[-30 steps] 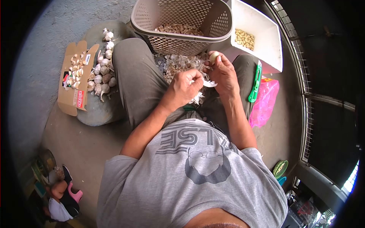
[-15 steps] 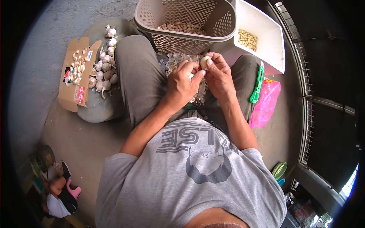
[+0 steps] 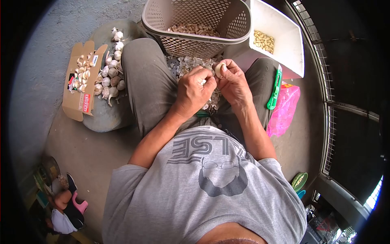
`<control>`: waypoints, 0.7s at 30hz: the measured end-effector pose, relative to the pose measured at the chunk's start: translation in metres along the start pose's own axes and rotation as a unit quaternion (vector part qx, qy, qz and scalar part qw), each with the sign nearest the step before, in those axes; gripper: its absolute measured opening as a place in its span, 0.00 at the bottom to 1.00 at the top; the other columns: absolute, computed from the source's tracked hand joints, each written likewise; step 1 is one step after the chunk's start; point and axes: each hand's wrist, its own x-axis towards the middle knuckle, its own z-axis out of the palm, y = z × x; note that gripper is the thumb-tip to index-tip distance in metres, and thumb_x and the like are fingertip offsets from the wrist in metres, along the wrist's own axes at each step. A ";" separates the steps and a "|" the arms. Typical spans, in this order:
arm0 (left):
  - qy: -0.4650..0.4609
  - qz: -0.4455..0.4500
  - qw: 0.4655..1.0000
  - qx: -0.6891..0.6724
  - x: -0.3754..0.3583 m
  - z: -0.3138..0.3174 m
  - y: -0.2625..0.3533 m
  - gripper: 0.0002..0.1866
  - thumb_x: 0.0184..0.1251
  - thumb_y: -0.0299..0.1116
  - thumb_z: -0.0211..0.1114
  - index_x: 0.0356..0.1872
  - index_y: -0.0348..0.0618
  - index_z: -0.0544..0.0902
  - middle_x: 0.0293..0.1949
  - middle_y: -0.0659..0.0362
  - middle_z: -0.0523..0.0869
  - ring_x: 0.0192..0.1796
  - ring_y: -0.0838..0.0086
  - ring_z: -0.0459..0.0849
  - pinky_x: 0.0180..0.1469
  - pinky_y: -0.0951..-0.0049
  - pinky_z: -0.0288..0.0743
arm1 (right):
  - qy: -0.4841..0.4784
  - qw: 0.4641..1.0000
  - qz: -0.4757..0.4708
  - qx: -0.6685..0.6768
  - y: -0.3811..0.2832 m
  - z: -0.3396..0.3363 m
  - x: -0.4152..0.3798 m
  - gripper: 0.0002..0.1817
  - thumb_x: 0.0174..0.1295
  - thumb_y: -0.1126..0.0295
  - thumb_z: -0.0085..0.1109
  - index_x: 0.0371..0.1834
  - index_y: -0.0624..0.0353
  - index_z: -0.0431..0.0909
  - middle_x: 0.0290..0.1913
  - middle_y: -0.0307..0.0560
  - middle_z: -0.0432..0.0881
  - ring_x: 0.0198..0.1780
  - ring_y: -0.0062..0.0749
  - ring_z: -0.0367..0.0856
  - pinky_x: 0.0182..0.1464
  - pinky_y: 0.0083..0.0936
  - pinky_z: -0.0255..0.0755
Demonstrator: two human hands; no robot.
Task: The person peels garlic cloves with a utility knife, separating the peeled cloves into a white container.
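Note:
My left hand (image 3: 196,88) is closed in a pinch, its fingertips right beside my right hand (image 3: 234,84). A small white bit shows between its curled fingers, but I cannot tell what it is. Between the thumb and fingers of my right hand sits a pale, rounded garlic clove (image 3: 219,70). Below both hands, between the knees, lies a heap of papery garlic skins (image 3: 195,64). Beyond it stands a tall grey-brown perforated basket (image 3: 195,40) with many cloves (image 3: 194,29) at the bottom.
A white foam box (image 3: 284,51) at right holds peeled cloves (image 3: 264,41). A green cutter (image 3: 275,89) lies on the right thigh, near a pink plastic bag (image 3: 286,110). At left, a round stool (image 3: 107,122) carries garlic bulbs (image 3: 112,73) and cardboard (image 3: 73,103) with cloves (image 3: 84,75). Another person (image 3: 63,213) is lower left.
My left thumb has drawn back leftward from the clove. The clove sits slightly lower and is turned in my right fingers. The view has shifted slightly.

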 end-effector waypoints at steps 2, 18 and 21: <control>0.000 -0.006 1.000 -0.016 0.000 0.000 0.001 0.04 0.68 0.25 0.68 0.35 0.35 0.83 0.31 0.50 0.85 0.32 0.57 0.87 0.35 0.61 0.79 | 0.006 1.000 0.014 0.016 -0.003 -0.001 -0.001 0.11 0.71 0.68 0.69 0.48 0.56 0.76 0.37 0.37 0.83 0.36 0.23 0.79 0.38 0.24 0.72; -0.010 -0.057 0.998 -0.003 0.001 -0.003 0.005 0.05 0.69 0.25 0.66 0.37 0.32 0.84 0.33 0.47 0.88 0.35 0.58 0.89 0.39 0.63 0.80 | 0.006 0.999 -0.028 -0.018 0.001 0.001 0.000 0.10 0.69 0.72 0.69 0.48 0.57 0.77 0.38 0.40 0.85 0.34 0.26 0.82 0.37 0.24 0.76; -0.010 -0.064 0.998 0.002 0.001 -0.003 0.004 0.05 0.69 0.25 0.65 0.37 0.31 0.84 0.34 0.47 0.88 0.35 0.57 0.89 0.40 0.64 0.80 | 0.005 1.000 0.012 0.009 -0.008 -0.007 -0.001 0.10 0.71 0.68 0.68 0.48 0.56 0.77 0.39 0.40 0.86 0.33 0.26 0.82 0.37 0.24 0.75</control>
